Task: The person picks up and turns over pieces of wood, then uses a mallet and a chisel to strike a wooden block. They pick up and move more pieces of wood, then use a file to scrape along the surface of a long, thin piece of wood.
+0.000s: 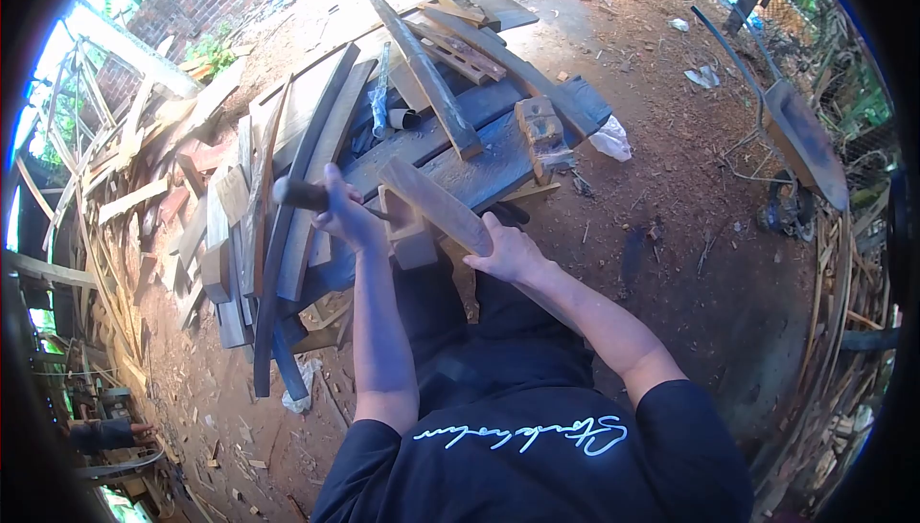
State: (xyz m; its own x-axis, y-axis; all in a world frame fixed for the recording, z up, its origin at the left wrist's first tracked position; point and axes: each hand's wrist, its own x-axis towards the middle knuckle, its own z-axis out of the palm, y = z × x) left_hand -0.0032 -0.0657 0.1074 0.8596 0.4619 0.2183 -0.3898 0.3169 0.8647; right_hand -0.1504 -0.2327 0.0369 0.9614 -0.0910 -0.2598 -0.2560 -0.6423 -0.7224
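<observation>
My left hand (350, 219) is closed round a dark, round-headed tool (305, 195), which I cannot make out fully; its head points left. My right hand (508, 253) grips a flat wooden board (431, 199) near its lower end. The board slants up and left over a wooden block (410, 236) in front of my knees. Between my two hands is the upper end of the board. Beyond them, dark planks (422, 145) form a rough work surface, with a long beam (422, 73) lying across it.
A notched wooden block (541, 130) stands at the surface's right side. Scrap wood (201, 197) is heaped on the left. A wheelbarrow (800, 135) stands at the right, near stacked strips (843, 293). Another person's hand (142, 428) shows at the lower left.
</observation>
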